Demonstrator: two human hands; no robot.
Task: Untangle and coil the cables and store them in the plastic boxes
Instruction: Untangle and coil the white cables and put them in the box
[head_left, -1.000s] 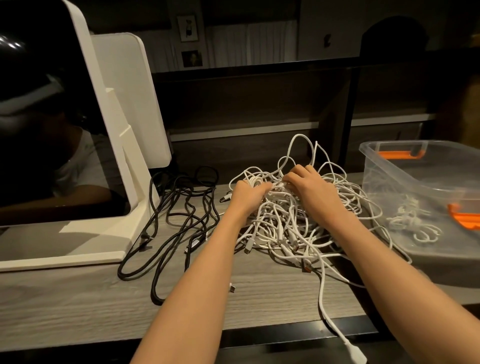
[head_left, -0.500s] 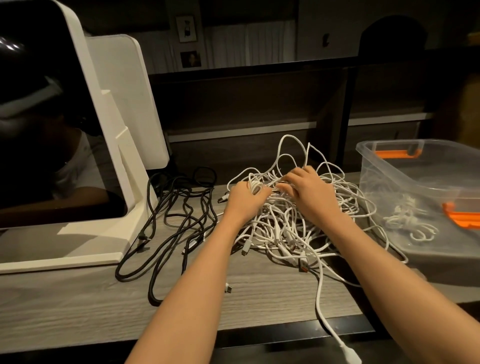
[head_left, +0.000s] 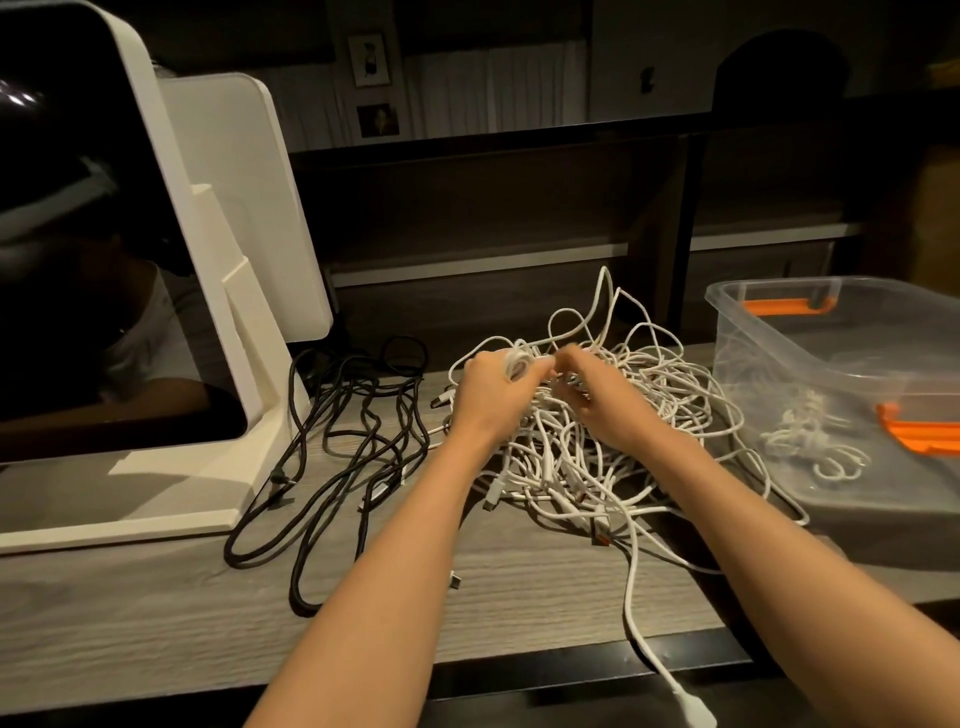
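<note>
- White cable was wound into a small coil (head_left: 517, 364) in the left hand (head_left: 491, 397), whose grip was curled round those loops and held them just above the white tangle (head_left: 597, 441).
- Close beside it, the right hand (head_left: 605, 405) had its fingers bent down into the top of the pile; that grip was blurred, so whether it pinched a strand or only pushed through them could not be told.
- Both hands worked at the near-left top of the tangle, which lay on the grey wood-grain counter (head_left: 156, 623), with one long white lead (head_left: 636, 597) trailing off the front edge to a plug hanging below.
- To do this winding well, I judged the right hand should feed one strand only, sliding along it and lifting it free of crossings before each turn, while the left kept the loops even and pressed flat so they did not spring apart.
- Pulling hard would likely tighten knots lower in the pile; slack should be eased out instead.
- Left of the pile, black cables (head_left: 343, 452) sprawled loose on the counter, untouched, near the foot of a white stand (head_left: 249, 364).
- At the right, the clear plastic box (head_left: 753, 332) with orange handles already held a bundle of white cable (head_left: 810, 441).
</note>
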